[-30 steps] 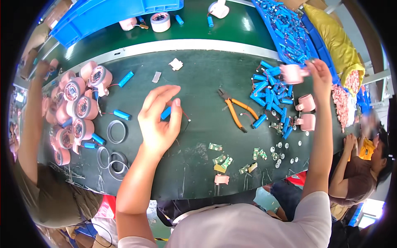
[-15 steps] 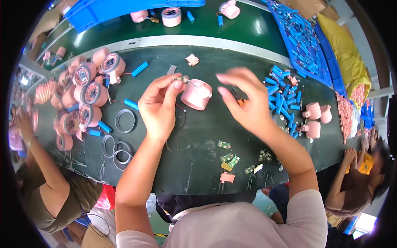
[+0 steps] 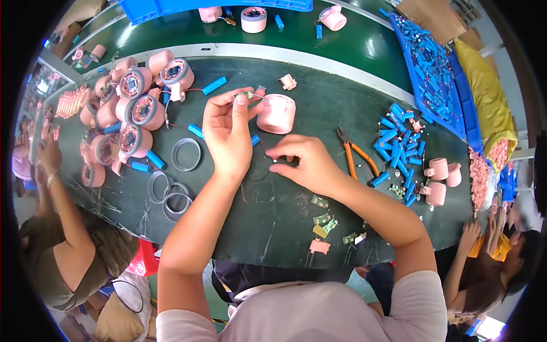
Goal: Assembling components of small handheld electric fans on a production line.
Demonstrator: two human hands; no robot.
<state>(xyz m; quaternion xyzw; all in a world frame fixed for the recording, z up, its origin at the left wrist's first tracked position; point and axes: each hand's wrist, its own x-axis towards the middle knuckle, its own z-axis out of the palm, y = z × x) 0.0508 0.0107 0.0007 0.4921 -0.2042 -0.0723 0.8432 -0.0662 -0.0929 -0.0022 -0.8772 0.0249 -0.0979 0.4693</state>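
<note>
Between its thumb and fingers my left hand [image 3: 229, 134] pinches a small green circuit board [image 3: 244, 94]. Thin wires run from the board to a pink cup-shaped housing [image 3: 276, 115] lying just right of that hand. Nearer to me, my right hand [image 3: 307, 164] has its fingers curled round a small white connector [image 3: 274, 161] at the end of a dark thin wire. A blue cylindrical battery [image 3: 255, 139] shows partly beside my left hand. Orange-handled pliers [image 3: 356, 154] lie to the right, their jaws pointing away from me.
Pink housings with grey rings [image 3: 132, 82] pile up at left, near loose grey rings [image 3: 186, 154]. Loose blue batteries [image 3: 399, 151] lie at right, below a blue tray [image 3: 393, 28]. Small circuit boards [image 3: 325, 219] lie near me. Co-workers sit at both sides.
My right hand has come down and left from beside the housing, closing on the wire's connector and uncovering the pliers. My left hand keeps hold of the circuit board. The view has shifted slightly.
</note>
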